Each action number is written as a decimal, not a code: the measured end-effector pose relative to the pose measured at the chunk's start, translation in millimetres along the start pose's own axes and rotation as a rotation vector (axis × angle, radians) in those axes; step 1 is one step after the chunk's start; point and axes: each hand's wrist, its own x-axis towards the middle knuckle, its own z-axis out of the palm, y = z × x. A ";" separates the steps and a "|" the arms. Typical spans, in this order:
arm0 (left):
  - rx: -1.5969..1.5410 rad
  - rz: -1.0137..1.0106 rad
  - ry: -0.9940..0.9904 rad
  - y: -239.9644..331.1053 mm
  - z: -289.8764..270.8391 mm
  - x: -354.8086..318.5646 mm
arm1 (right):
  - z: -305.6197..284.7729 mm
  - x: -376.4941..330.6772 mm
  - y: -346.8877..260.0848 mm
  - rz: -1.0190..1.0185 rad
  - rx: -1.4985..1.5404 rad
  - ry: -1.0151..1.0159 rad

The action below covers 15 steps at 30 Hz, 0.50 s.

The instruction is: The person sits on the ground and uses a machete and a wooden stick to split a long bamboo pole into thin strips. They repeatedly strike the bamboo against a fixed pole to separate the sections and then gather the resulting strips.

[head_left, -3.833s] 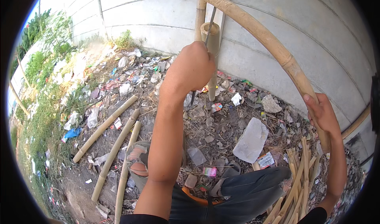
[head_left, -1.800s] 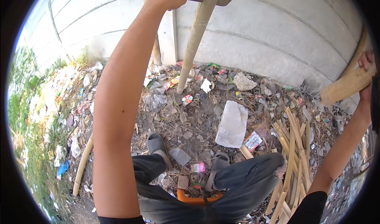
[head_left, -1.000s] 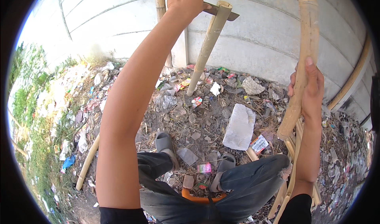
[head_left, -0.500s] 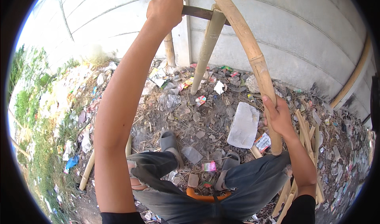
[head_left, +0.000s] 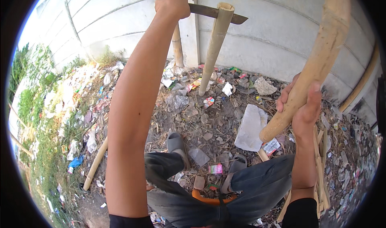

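Greenish-tan bamboo is stood on end as a hollow segment [head_left: 214,47] on the littered ground [head_left: 225,121], before a pale wall [head_left: 277,30], with a dark blade [head_left: 204,10] set across its top. The blade's handle is clenched in the left hand [head_left: 173,5]; a thicker bamboo pole [head_left: 319,59] is grasped near its lower end by the right hand [head_left: 304,107]. The hollow segment can be expected to be light, stiff and smooth, prone to split lengthwise, and best held low, clear of the blade; more weight is to be expected in the pole. The pole's upper end is cut off at the top, the handle is hidden within the grip, and how deep the blade is seated cannot be told.
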 end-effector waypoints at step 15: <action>-0.355 0.185 -0.123 9.4 32.3 -28.5 | -27.2 -32.1 87.7 0.628 -0.243 -0.192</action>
